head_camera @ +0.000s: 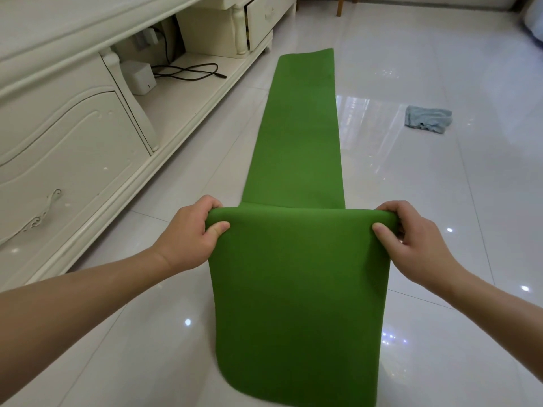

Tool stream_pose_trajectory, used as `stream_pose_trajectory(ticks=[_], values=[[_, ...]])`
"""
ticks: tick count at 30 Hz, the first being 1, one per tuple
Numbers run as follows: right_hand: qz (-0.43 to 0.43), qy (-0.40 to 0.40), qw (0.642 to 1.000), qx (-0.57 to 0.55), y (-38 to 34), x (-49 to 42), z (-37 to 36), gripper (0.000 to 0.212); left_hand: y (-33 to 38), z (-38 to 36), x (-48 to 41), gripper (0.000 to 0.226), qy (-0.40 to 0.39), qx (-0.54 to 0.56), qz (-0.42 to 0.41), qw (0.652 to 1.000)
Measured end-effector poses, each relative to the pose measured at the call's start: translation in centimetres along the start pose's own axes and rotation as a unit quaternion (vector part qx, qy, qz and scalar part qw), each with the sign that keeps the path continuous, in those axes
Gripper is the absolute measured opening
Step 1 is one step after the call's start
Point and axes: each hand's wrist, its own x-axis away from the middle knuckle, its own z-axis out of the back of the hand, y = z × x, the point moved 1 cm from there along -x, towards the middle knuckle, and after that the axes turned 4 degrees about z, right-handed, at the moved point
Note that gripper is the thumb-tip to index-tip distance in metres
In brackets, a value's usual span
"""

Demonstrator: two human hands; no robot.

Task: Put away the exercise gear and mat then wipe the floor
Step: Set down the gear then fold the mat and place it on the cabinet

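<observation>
A long green exercise mat [296, 136] stretches away from me over the glossy white tiled floor. Its near part is folded over and lifted, and it curves back down towards me. My left hand [192, 230] grips the left end of that fold, thumb on top and fingers curled under. My right hand [407, 233] grips the right end the same way. A crumpled light blue cloth [427, 119] lies on the floor to the right of the mat, apart from both hands.
A cream TV cabinet [67, 133] runs along the left side, close to the mat's left edge. On its open shelf sit a small white box [138, 77] and a black cable [191, 70]. Wooden chair legs [340, 5] stand at the far top.
</observation>
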Motion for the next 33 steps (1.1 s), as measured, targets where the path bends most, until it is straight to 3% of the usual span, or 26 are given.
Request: stream_pose_trajectory(ticks=[2,6,9,15,21,24,28,33], values=[[-0.021,-0.001,0.999,-0.028,0.5,0.2,-0.2,0.030,-0.3,-0.4,-0.1,0.012,0.001,0.003,0.011,1.000],[-0.045,-0.052,0.995,-0.079,1.5,0.4,-0.7,0.084,-0.7,-0.9,-0.8,0.012,0.008,0.006,0.026,1.000],[-0.049,-0.074,0.993,-0.075,2.3,0.2,-1.3,0.098,-1.0,-1.4,-1.3,0.014,0.009,0.018,0.039,0.999],[-0.052,-0.070,0.995,-0.046,3.0,-0.9,-2.4,0.096,-1.6,-2.6,-2.1,0.030,0.031,0.081,0.084,0.993],[-0.074,-0.069,0.994,-0.041,3.9,-1.5,-3.7,0.092,-2.9,-3.2,-1.7,0.088,-0.024,0.154,0.133,0.979],[-0.109,-0.063,0.990,-0.069,4.2,-1.7,-4.4,0.082,-3.6,-3.7,-0.9,0.105,-0.076,0.181,0.145,0.970],[-0.142,-0.050,0.984,-0.096,3.9,-1.5,-4.8,0.036,-4.5,-4.5,-0.1,0.106,-0.108,0.184,0.131,0.968],[-0.142,-0.066,0.984,-0.090,3.4,-0.7,-5.2,0.040,-5.2,-5.0,-0.3,0.086,-0.088,0.177,0.135,0.971]])
